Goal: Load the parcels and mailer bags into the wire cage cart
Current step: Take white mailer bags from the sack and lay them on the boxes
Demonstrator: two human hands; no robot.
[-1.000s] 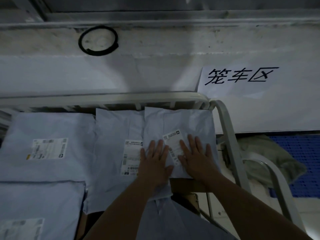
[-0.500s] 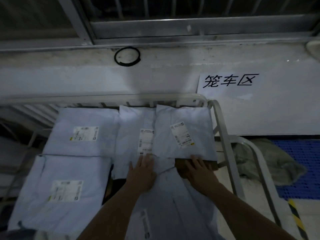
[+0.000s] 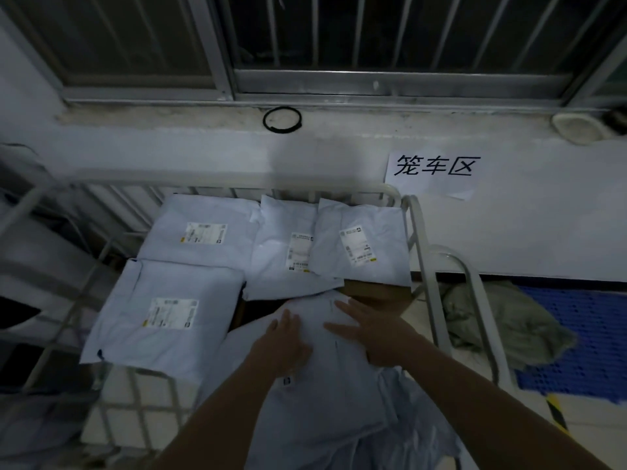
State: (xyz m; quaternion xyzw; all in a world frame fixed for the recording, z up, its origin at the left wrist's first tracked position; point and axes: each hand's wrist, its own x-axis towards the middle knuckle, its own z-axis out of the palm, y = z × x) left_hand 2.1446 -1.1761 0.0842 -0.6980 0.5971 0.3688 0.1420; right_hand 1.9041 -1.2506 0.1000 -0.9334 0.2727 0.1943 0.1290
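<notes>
In the lower centre of the frame, a person's left hand (image 3: 286, 337) and right hand (image 3: 371, 329) are lying palm-down on a pale, crinkled plastic mailer bag (image 3: 322, 401). The left hand's fingers are lying straight and close together, the right's are fanning apart, and neither is gripping. The bag is sitting at the near side of the load in the wire cage cart (image 3: 419, 249), whose white tubular rails are framing the pile. Four other mailers (image 3: 118, 327), smooth and grey-white, are lying flat across the middle of the frame, each carrying a white shipping label (image 3: 171, 312) too small to read. A brown cardboard parcel (image 3: 373, 290) is showing beneath the rightmost one. At upper right, a paper sign (image 3: 432, 171) on the wall is reading "笼车区". A black ring (image 3: 281, 130) is sitting on the sill at top centre.
</notes>
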